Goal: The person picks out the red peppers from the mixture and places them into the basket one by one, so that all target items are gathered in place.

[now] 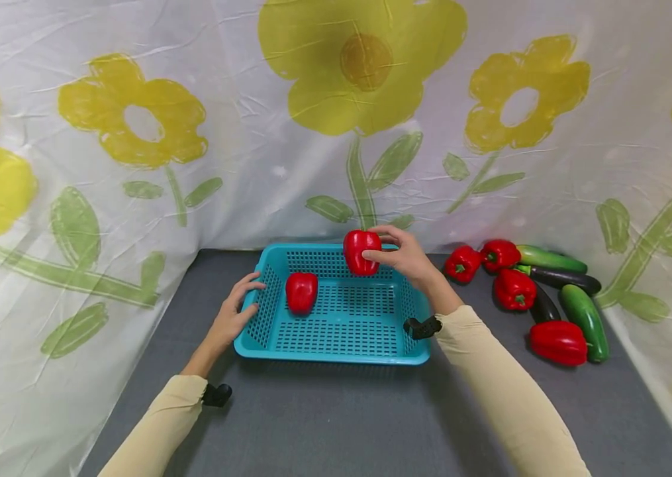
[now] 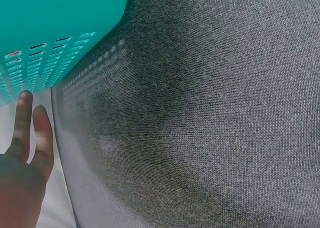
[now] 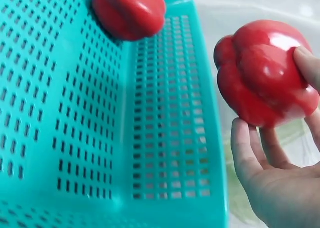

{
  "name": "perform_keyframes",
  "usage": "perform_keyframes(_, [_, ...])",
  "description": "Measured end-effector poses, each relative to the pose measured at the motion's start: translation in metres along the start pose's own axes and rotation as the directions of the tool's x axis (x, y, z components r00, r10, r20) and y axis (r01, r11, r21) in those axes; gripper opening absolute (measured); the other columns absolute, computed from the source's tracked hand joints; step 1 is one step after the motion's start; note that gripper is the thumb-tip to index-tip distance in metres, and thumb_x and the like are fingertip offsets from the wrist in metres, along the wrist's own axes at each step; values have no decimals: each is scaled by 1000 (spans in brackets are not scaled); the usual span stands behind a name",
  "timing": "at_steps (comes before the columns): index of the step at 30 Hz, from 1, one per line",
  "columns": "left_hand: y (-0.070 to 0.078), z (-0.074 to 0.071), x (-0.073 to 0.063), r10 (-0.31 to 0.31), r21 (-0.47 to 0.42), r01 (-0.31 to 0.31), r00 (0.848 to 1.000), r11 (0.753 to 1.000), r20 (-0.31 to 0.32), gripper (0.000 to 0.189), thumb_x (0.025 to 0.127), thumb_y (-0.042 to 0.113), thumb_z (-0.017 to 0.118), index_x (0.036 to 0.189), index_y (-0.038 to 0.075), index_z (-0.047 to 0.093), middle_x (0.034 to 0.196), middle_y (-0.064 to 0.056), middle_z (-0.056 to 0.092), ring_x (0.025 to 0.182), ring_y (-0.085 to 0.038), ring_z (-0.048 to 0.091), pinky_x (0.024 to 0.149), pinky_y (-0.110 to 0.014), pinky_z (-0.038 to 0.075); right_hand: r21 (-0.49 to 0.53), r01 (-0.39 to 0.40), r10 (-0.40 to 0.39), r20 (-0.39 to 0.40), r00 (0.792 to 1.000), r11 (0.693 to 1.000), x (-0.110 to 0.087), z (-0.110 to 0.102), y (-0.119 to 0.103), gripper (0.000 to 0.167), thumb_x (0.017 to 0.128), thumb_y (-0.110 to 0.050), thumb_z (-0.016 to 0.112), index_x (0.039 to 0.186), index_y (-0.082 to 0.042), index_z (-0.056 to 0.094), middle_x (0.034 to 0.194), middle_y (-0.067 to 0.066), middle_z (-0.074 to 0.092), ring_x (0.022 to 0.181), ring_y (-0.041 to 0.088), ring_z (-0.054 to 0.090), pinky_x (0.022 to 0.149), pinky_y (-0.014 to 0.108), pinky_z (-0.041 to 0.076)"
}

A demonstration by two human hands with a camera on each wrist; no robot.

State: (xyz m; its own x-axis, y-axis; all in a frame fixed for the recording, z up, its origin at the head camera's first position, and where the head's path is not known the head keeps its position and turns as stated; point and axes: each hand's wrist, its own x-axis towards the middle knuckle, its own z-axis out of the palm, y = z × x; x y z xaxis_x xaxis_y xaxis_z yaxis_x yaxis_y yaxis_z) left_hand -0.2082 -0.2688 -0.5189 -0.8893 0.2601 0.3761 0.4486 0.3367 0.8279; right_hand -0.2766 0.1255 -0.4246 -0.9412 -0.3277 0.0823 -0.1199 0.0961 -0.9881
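Note:
A turquoise plastic basket (image 1: 336,361) with slotted walls stands on the dark cloth. One red bell pepper (image 1: 302,293) lies inside it, toward the left. Above the basket's far side my right hand (image 1: 404,257) holds another red bell pepper (image 1: 362,252) between thumb and fingers; the right wrist view shows this held pepper (image 3: 267,71) up close, apart from the rim. At the basket's left end, my left hand (image 1: 236,311) rests against the rim with its fingers extended. In the left wrist view, two fingers of the left hand (image 2: 25,173) reach up by the slotted wall.
To the right lie several red bell peppers (image 1: 515,289), dark eggplants (image 1: 562,279), a green cucumber (image 1: 586,322) and a lighter green one (image 1: 550,258). A white curtain (image 1: 234,165) printed with yellow flowers hangs behind the table (image 1: 324,417).

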Motion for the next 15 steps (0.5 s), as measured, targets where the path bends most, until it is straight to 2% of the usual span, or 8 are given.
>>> perform_keyframes(7, [-5,-1,1,-2,-16,2,1000,1000,6,40,95,-15,50,134,-9,54,160,-20,29,144,-41,27,100,-32,36,61,-59,57,29,998,996,10,22,9,51,91,-11,77,138,-6,58,138,18,52,127,37,45,93,59,48])
perform_keyframes(10, [-3,0,1,-4,-9,4,1000,1000,4,41,94,-16,50,134,-10,54,159,-23,29,144,-43,26,101,-32,35,73,-100,98,35,995,992,13,29,15,51,91,-12,77,138,-7,59,139,18,51,128,36,44,94,56,48])
perform_keyframes(13, [6,1,1,0,-7,0,1000,1000,-2,40,93,-18,49,132,-12,54,157,-28,29,142,-48,26,101,-30,36,77,-130,126,52,991,989,15,37,19,51,91,-12,77,138,-8,59,140,18,49,129,35,43,95,54,49])
perform_keyframes(15, [17,0,1,4,-9,-4,1000,1000,-4,38,92,-20,48,129,-15,54,155,-32,30,141,-51,27,101,-35,37,77,-143,138,63,988,987,16,42,22,51,91,-12,77,138,-7,58,141,19,48,129,36,43,96,55,48])
